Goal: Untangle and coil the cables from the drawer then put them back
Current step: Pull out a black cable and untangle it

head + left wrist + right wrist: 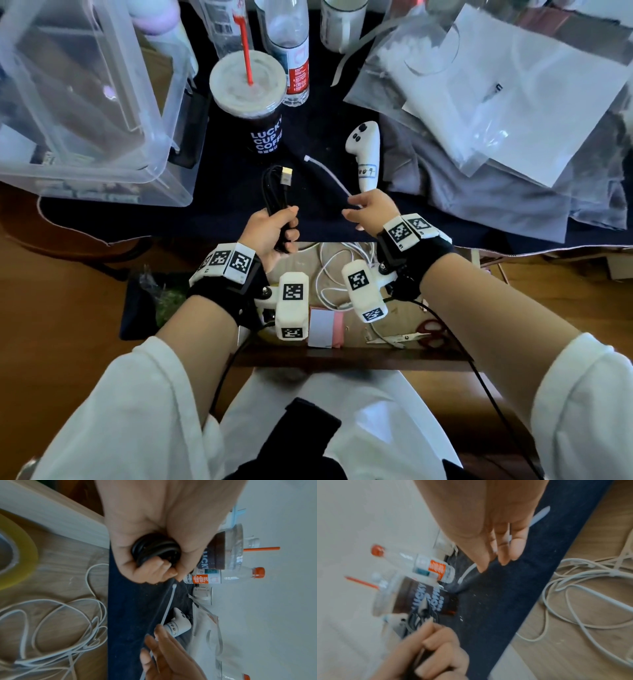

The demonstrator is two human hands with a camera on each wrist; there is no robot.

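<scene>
My left hand (274,229) grips a folded bundle of black cable (274,185) upright over the dark cloth, its gold plug pointing up. In the left wrist view the black cable (154,549) fills the fist of the left hand (150,573). My right hand (368,212) pinches one end of a thin white tie strip (327,174), which slants up-left toward the black bundle without touching it. The tie strip (169,604) and the right hand (496,545) show in the wrist views. Tangled white cables (329,274) lie in the open drawer (342,356) under both wrists.
Behind the hands stand a coffee cup (253,113), a water bottle (291,51) and a white controller (364,150). A clear plastic box (85,102) is on the left, a pile of plastic bags (496,102) on the right. Red-handled scissors (421,334) lie in the drawer.
</scene>
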